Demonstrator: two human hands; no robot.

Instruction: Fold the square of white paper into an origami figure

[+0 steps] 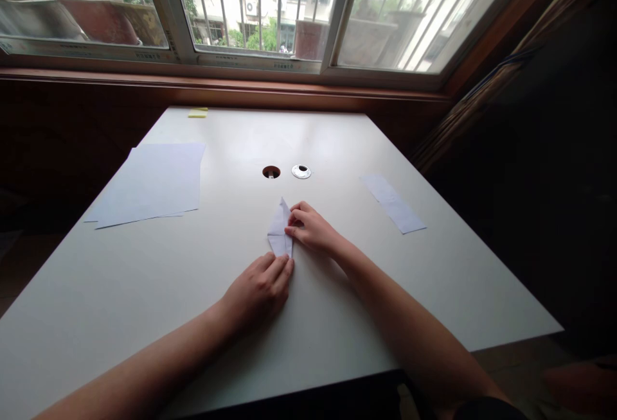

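Note:
A small folded piece of white paper (278,226), shaped like a kite with its narrow tip pointing away from me, lies near the middle of the white table (231,176). Creases cross its surface. My right hand (308,224) pinches its right edge between thumb and fingers. At the near end, my left hand (265,282) rests with its fingertips on the paper's lower point. Its thumb is hidden under the hand, and the fingers lie bent close together.
White paper sheets (154,179) overlap on the left of the table. A creased paper strip (393,203) lies to the right. Beyond the folded paper are a round cable hole (270,172) and a metal ring cap (301,172). A yellow slip (197,112) sits at the far edge, below the window.

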